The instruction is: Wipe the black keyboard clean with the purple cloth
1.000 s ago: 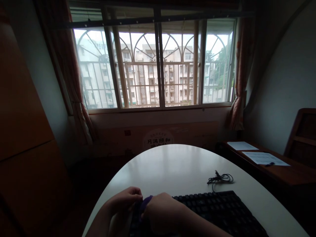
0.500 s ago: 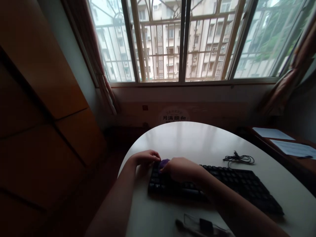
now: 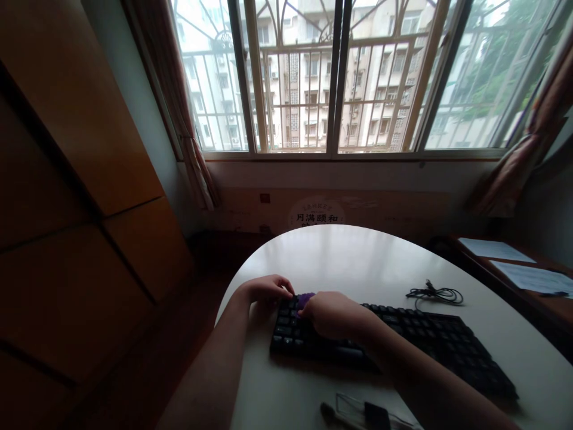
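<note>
A black keyboard (image 3: 425,334) lies on the white table, partly covered by my right forearm. My right hand (image 3: 333,313) is closed on a soft purple wad (image 3: 305,301), which rests on the keys near the keyboard's far left corner. Whether the wad is cloth or putty I cannot tell. Curled fingers of my left hand (image 3: 270,289) grip that same corner, with the thumb at its edge.
Behind the keyboard lies its bundled black cable (image 3: 434,292). A brush-like tool (image 3: 330,413) and a dark clip-like piece with wire (image 3: 377,416) are at the table's (image 3: 331,251) near side. Sheets of paper (image 3: 532,276) lie on a brown surface at right.
My view has tilted down, bringing the whole left end of the keyboard and the small tools into sight. The right hand and purple wad have shifted slightly over the corner keys.
</note>
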Demonstrator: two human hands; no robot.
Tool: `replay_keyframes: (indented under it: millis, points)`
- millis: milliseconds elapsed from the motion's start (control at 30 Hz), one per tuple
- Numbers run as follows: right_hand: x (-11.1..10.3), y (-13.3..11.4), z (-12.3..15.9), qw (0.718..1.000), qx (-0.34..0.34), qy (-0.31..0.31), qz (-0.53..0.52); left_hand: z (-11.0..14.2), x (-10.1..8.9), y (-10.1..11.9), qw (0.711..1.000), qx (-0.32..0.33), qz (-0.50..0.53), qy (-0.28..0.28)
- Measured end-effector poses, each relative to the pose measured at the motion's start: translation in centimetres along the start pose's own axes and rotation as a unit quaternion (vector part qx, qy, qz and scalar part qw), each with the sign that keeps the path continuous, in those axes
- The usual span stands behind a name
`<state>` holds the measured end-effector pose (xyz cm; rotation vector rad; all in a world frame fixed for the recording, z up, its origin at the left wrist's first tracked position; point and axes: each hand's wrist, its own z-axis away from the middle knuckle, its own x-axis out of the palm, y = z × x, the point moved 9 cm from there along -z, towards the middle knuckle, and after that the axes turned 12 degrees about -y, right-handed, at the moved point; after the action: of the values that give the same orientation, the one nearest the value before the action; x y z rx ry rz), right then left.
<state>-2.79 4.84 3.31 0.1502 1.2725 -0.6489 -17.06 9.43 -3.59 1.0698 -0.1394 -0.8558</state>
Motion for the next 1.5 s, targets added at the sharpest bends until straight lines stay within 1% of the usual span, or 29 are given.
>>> replay_keyframes:
  millis: [200,367,433,567,733,867,933,1000,1067,1133,1200,1267,1300,1367,1433,1500]
  points:
    - [0.2,-0.2,0.4,1.000,0.005,-0.018,0.011,-0.2,0.0,-0.2,1.000,-0.007,0.001,-0.009]
    - [0.1,-0.4,0.3,1.000,0.000,0.004,-0.005,-0.2,0.1,0.1,1.000,0.003,-0.005,-0.016]
    - [0.2,-0.2,0.3,1.000,-0.001,-0.003,-0.010,-0.3,0.1,0.1,1.000,0.003,-0.005,-0.020]
    - [0.3,0.5,0.4,0.999,-0.006,-0.037,-0.024,-0.3,0.1,0.0,1.000,0.002,-0.007,-0.020]
    - [-0.1,0.9,0.6,0.999,-0.029,-0.031,-0.023,-0.1,0.1,0.0,1.000,0.015,0.015,-0.015]
    - [-0.7,1.7,1.0,1.000,-0.004,-0.017,0.000,-0.1,0.0,-0.1,1.000,0.018,0.010,-0.005]
    - [-0.5,2.1,1.3,1.000,0.012,-0.024,-0.001,-0.1,0.0,-0.1,1.000,0.015,-0.002,-0.003]
    - [-0.2,2.2,1.6,1.000,0.015,-0.018,-0.003,-0.3,-0.1,-0.1,1.000,0.006,-0.012,0.005]
    - [0.1,2.1,2.0,1.000,0.013,0.005,0.001,-0.5,-0.4,-0.1,0.999,-0.006,-0.033,0.035]
    - [0.5,2.2,2.5,0.999,0.009,0.032,0.009,-0.7,-1.3,0.3,0.992,-0.013,-0.075,0.100]
    - [1.0,2.1,2.9,0.998,-0.002,0.059,0.016,-0.8,-2.2,1.3,0.973,-0.006,-0.139,0.186]
    - [1.3,1.7,3.3,0.995,-0.020,0.096,0.020,-1.1,-2.6,2.4,0.947,0.009,-0.205,0.248]
    - [1.3,1.5,3.4,0.992,-0.029,0.117,0.023,-1.3,-2.6,2.8,0.936,0.015,-0.230,0.265]
    - [1.2,1.2,3.4,0.985,-0.041,0.162,0.035,-1.7,-2.4,3.3,0.923,0.024,-0.260,0.282]
    - [1.1,0.8,3.3,0.975,-0.059,0.208,0.049,-1.9,-2.3,3.5,0.917,0.030,-0.270,0.291]
    - [1.1,0.7,3.2,0.965,-0.084,0.245,0.035,-1.9,-2.3,3.7,0.913,0.038,-0.274,0.298]
